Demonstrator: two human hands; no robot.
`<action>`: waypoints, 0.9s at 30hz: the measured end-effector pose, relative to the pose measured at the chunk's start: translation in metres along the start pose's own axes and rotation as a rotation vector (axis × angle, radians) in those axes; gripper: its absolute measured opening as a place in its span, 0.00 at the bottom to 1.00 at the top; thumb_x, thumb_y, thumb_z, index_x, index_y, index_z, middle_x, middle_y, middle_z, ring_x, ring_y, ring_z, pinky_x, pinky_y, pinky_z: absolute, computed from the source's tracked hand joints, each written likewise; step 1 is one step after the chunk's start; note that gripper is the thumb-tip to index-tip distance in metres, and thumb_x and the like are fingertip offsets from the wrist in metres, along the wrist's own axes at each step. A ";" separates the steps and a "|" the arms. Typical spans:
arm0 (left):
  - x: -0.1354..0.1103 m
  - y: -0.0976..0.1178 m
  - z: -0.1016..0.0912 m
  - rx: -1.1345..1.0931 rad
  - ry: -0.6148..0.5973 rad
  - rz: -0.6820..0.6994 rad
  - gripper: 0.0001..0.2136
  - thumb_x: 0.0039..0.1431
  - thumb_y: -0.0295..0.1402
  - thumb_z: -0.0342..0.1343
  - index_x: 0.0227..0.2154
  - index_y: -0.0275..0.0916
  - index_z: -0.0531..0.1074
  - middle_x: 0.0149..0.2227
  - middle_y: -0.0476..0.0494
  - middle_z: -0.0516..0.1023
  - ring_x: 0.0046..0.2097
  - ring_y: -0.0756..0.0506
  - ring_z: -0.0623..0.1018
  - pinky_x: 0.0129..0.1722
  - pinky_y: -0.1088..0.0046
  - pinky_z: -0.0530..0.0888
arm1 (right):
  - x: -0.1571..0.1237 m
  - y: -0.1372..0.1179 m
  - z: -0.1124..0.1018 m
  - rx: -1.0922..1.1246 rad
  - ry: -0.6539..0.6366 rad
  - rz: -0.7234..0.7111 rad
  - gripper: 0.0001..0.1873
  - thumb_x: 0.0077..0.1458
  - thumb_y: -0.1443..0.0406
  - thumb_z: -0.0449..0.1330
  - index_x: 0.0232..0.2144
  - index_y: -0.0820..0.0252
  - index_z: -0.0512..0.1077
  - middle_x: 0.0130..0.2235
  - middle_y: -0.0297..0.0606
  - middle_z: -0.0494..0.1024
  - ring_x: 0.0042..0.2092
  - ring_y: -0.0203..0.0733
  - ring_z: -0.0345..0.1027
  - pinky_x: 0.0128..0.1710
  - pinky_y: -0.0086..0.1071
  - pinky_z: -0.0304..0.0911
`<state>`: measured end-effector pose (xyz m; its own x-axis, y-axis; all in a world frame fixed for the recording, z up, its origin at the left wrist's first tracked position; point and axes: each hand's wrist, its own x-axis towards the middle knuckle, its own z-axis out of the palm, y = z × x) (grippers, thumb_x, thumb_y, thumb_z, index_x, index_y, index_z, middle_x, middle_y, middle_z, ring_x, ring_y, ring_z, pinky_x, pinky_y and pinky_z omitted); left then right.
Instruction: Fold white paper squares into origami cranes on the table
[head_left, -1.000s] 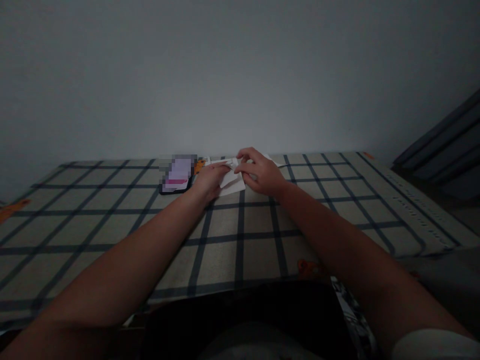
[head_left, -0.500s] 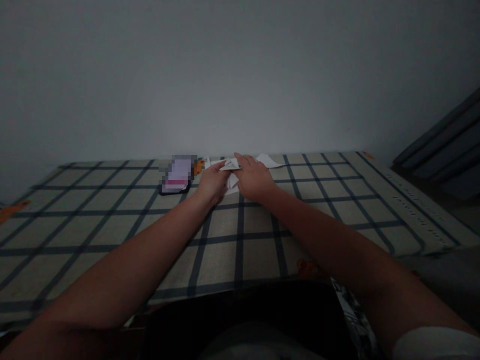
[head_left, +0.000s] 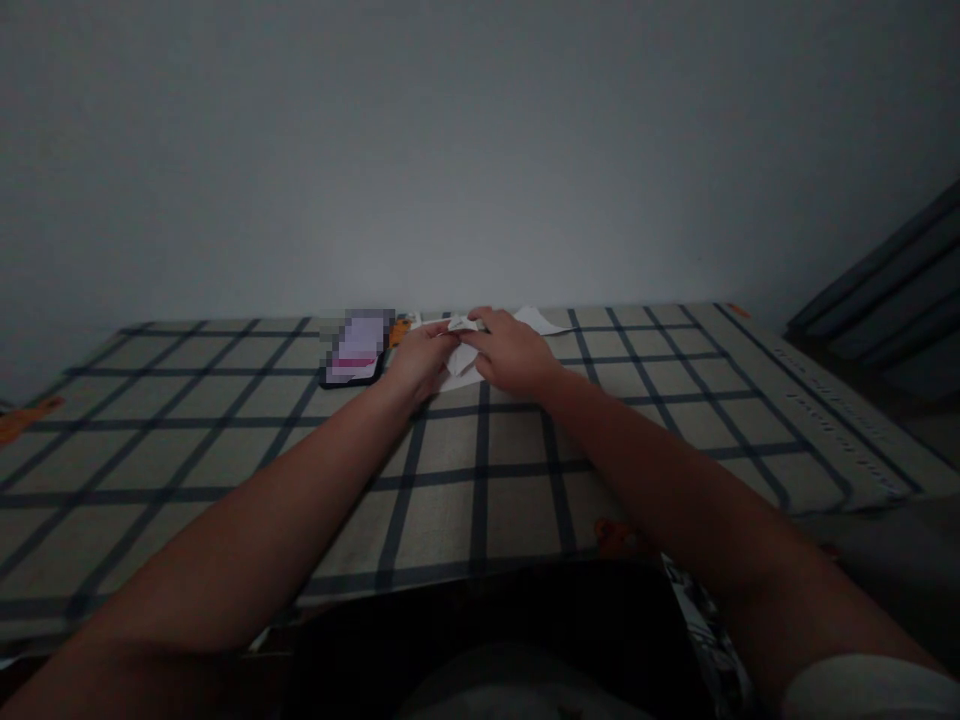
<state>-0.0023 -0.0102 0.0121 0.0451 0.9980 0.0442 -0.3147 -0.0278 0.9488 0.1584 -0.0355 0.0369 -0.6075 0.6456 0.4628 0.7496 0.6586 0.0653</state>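
Observation:
Between my hands is a piece of folded white paper (head_left: 463, 360), partly covered by my fingers. My left hand (head_left: 418, 362) grips its left side with thumb and fingers closed. From the other side my right hand (head_left: 517, 352) pinches its upper right part, thumb toward the left thumb. Just behind my right hand lies another white paper piece (head_left: 541, 321) with a pointed corner, partly hidden. The small folds under my fingertips are too dim to make out fully.
A phone (head_left: 357, 348) with a blurred-out screen lies left of my left hand. The checked tablecloth (head_left: 442, 500) covers the table, which meets a plain wall (head_left: 480, 150). Dark grey folded fabric (head_left: 892, 290) hangs at the right.
My right hand has shifted slightly right, and its fingers have curled from lying over the paper to a pinch. The raised paper flap between my hands sits lower and flatter.

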 end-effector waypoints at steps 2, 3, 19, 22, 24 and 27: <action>0.002 0.001 -0.001 0.033 -0.026 0.021 0.10 0.38 0.24 0.63 0.29 0.33 0.79 0.28 0.42 0.81 0.31 0.46 0.78 0.34 0.73 0.73 | -0.001 0.010 -0.005 0.002 0.002 -0.045 0.14 0.62 0.65 0.54 0.47 0.57 0.75 0.59 0.45 0.67 0.56 0.54 0.61 0.49 0.45 0.63; 0.002 0.002 -0.002 0.047 -0.032 0.021 0.10 0.39 0.24 0.63 0.29 0.33 0.79 0.28 0.42 0.81 0.30 0.46 0.78 0.34 0.72 0.73 | -0.001 0.015 -0.007 0.004 -0.006 -0.062 0.13 0.63 0.64 0.54 0.45 0.57 0.76 0.58 0.45 0.67 0.56 0.54 0.60 0.49 0.45 0.63; -0.005 0.001 0.003 -0.003 -0.080 -0.079 0.07 0.44 0.23 0.63 0.29 0.35 0.78 0.30 0.44 0.79 0.31 0.48 0.77 0.34 0.74 0.73 | 0.000 0.027 0.005 0.368 0.108 -0.082 0.18 0.63 0.60 0.55 0.54 0.58 0.68 0.55 0.45 0.69 0.53 0.44 0.66 0.51 0.37 0.64; -0.003 0.001 0.002 -0.044 -0.102 -0.104 0.10 0.43 0.21 0.62 0.32 0.35 0.78 0.34 0.43 0.81 0.34 0.47 0.78 0.36 0.73 0.75 | 0.000 0.035 0.018 0.600 0.160 -0.001 0.31 0.61 0.60 0.58 0.63 0.58 0.56 0.56 0.47 0.68 0.44 0.39 0.70 0.46 0.35 0.68; -0.003 0.003 0.003 -0.065 -0.109 -0.110 0.13 0.42 0.20 0.62 0.34 0.35 0.78 0.35 0.43 0.81 0.35 0.47 0.79 0.37 0.73 0.75 | 0.000 0.039 0.025 0.727 0.129 0.073 0.38 0.59 0.60 0.60 0.67 0.55 0.49 0.55 0.47 0.69 0.40 0.37 0.71 0.41 0.34 0.69; -0.004 0.006 0.005 -0.070 -0.122 -0.132 0.15 0.42 0.19 0.61 0.37 0.34 0.78 0.35 0.41 0.81 0.33 0.47 0.79 0.36 0.72 0.76 | 0.000 0.044 0.028 0.828 0.110 0.107 0.34 0.55 0.61 0.64 0.62 0.60 0.61 0.50 0.45 0.73 0.38 0.37 0.70 0.40 0.33 0.69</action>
<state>0.0006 -0.0149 0.0192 0.2037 0.9783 -0.0374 -0.3634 0.1110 0.9250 0.1835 0.0044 0.0150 -0.4827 0.7075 0.5161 0.3409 0.6946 -0.6335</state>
